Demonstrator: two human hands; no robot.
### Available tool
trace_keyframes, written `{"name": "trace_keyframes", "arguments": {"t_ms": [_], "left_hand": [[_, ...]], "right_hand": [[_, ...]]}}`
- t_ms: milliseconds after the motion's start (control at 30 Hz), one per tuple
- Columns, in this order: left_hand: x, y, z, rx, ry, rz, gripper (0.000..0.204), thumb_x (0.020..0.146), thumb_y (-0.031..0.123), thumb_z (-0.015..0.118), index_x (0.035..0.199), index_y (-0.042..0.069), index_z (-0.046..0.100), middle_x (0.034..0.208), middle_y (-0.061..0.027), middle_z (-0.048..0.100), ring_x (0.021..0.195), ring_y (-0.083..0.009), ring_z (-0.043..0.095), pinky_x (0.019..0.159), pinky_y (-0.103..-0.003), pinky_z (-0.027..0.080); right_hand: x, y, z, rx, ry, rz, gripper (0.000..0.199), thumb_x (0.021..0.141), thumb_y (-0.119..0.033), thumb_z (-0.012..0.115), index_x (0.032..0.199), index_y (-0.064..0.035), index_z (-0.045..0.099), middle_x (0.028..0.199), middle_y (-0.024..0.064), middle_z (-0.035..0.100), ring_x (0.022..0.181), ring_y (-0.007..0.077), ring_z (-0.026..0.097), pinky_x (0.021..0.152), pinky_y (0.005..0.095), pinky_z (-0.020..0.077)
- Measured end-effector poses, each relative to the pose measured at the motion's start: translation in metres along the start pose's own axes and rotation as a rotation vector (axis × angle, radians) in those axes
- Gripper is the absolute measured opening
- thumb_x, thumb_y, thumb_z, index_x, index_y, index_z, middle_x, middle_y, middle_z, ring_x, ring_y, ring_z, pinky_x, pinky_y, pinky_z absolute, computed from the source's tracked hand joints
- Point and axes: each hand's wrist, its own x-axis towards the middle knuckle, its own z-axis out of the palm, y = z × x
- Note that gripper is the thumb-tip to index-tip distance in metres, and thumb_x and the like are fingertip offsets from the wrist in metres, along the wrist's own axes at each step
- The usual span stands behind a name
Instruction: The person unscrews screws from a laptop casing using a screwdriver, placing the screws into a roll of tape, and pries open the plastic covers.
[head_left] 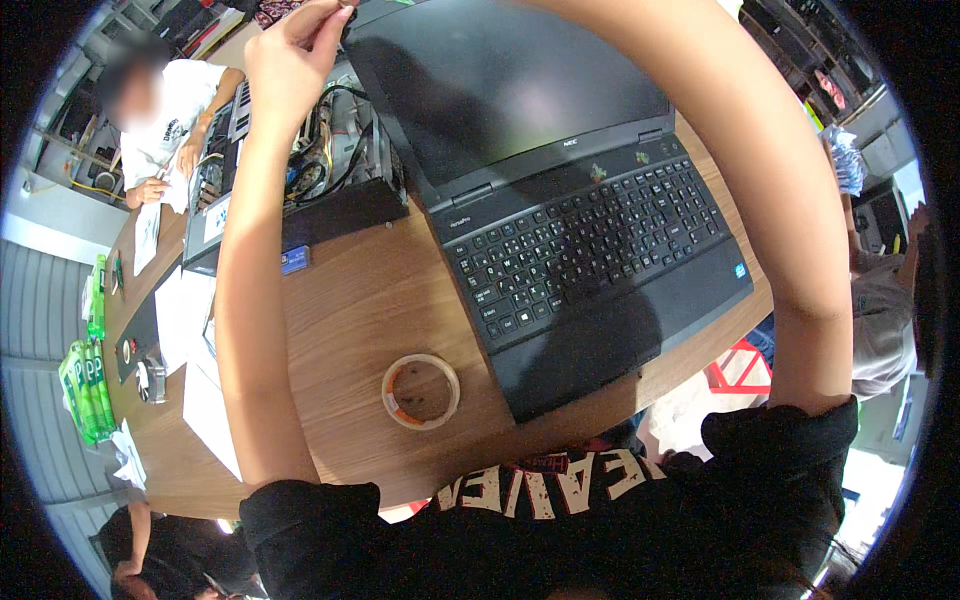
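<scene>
wooden table (pixel 350 310) | grey panelled wall (pixel 40 330) left | cluttered shelves (pixel 810 60) right | bright light

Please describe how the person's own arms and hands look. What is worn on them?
Both forearms are bare, with no gloves, watch or rings to be seen. Black sleeves are pushed up above the elbows. The left hand shows at the top; the right hand is out of the picture.

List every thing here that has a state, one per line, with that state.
laptop: lid open, screen dark, lying flat on the wooden table.
tape roll: lying flat on the table, apart from the laptop.
computer case: opened, cables exposed.
left hand: raised at the laptop's top left corner, fingers pinched on something small; cannot tell what.
right hand: out of view above the frame; only the forearm shows.
</scene>
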Motion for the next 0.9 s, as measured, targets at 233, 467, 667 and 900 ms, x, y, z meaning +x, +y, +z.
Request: {"name": "trace_keyframes", "arguments": {"t_ms": [233,467,667,900], "left_hand": [[0.001,0.008,-0.012,0.113,0.083,0.007,0.019,0.075,0.019,0.076,0.086,0.004,0.072,0.076,-0.0049,0.070,0.065,-0.0079,0.064,0.063,-0.021,0.049],[0.008,0.043,-0.015,0.105,-0.067,0.044,0.011,0.082,0.003,0.064,0.087,-0.006,0.066,0.074,-0.0099,0.068,0.066,-0.0107,0.062,0.056,-0.026,0.045],[0.005,0.011,-0.016,0.102,-0.150,-0.024,0.027,0.079,0.027,0.072,0.090,0.003,0.071,0.075,-0.0066,0.070,0.065,-0.0088,0.062,0.063,-0.021,0.047],[0.004,-0.003,-0.018,0.168,-0.022,-0.146,0.029,0.077,0.029,0.074,0.091,0.004,0.071,0.078,-0.0075,0.070,0.067,-0.0095,0.063,0.066,-0.024,0.048]], "right_hand": [[0.043,-0.025,-0.024,-0.154,-0.692,0.516,0.021,0.067,-0.018,0.069,0.077,0.0006,0.067,0.074,0.0208,0.064,0.077,0.0330,0.066,0.067,0.0377,0.0534],[0.010,-0.011,-0.010,-0.160,-0.204,0.192,0.023,0.068,-0.020,0.069,0.080,-0.0006,0.069,0.077,0.0188,0.066,0.075,0.0326,0.066,0.067,0.0392,0.0532],[0.012,-0.020,-0.016,-0.230,-0.256,0.184,0.023,0.068,-0.019,0.069,0.082,-0.0011,0.069,0.078,0.0179,0.066,0.076,0.0330,0.066,0.067,0.0398,0.0532],[0.010,-0.019,-0.006,-0.248,-0.200,0.232,0.022,0.067,-0.019,0.068,0.080,-0.0013,0.070,0.079,0.0180,0.067,0.075,0.0326,0.066,0.066,0.0394,0.0534]]}}
